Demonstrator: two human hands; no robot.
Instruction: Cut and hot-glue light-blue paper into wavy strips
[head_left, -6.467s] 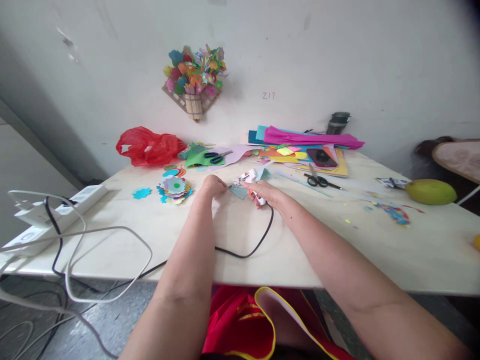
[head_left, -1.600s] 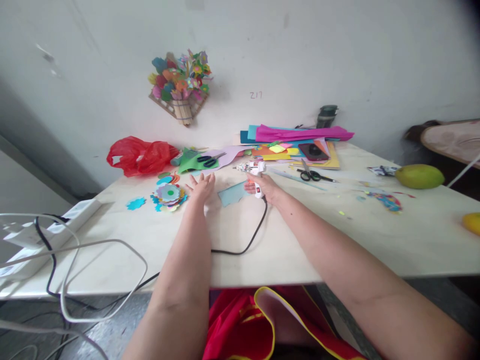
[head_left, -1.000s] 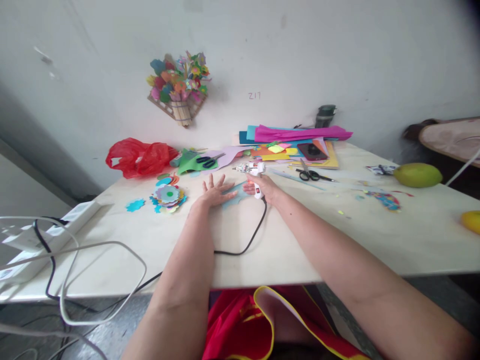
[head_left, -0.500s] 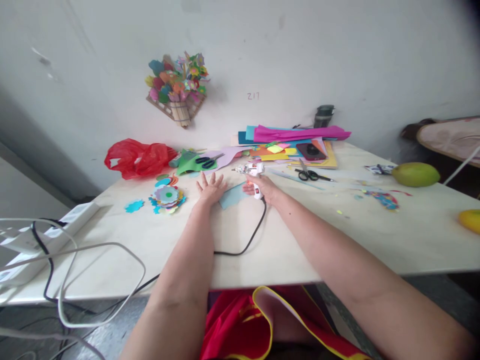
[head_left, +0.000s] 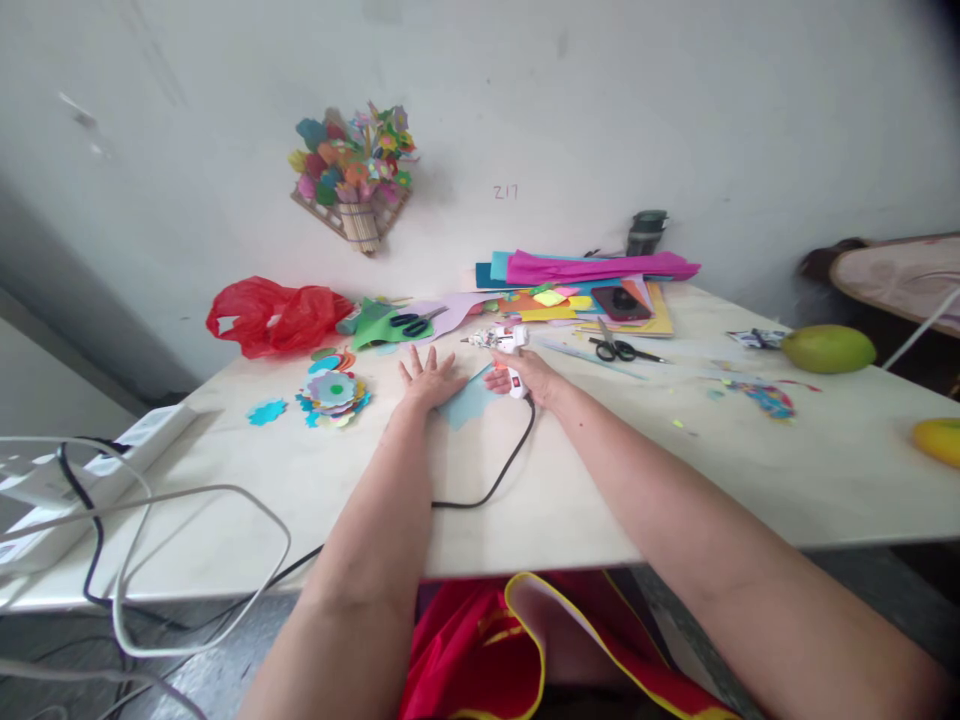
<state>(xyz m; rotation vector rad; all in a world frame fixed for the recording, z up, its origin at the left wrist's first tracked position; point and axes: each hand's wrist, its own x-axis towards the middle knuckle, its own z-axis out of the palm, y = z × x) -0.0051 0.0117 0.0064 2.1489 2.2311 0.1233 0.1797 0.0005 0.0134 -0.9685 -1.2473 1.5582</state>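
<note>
My right hand [head_left: 531, 375] is closed round the handle of a white glue gun [head_left: 514, 340], its nozzle pointing left and a black cord running from its base. A light blue sheet of paper [head_left: 465, 402] lies on the table between my hands, its right edge partly behind the right hand's fingers. My left hand [head_left: 431, 382] rests on the paper's left side with fingers spread. Left of it sits a stack of scalloped paper flowers [head_left: 335, 392], and a single blue paper flower [head_left: 267, 411] lies beside the stack.
Black-handled scissors [head_left: 615, 347] lie right of the glue gun; other scissors [head_left: 417, 321] rest on coloured sheets. A red plastic bag [head_left: 277, 315] stands at the back left. A power strip [head_left: 154, 430] with loose cables borders the left edge. A green mango [head_left: 828, 349] sits right.
My left hand has shifted slightly right onto the blue paper, and the paper's visible outline has changed. The right hand with the glue gun has stayed almost in place.
</note>
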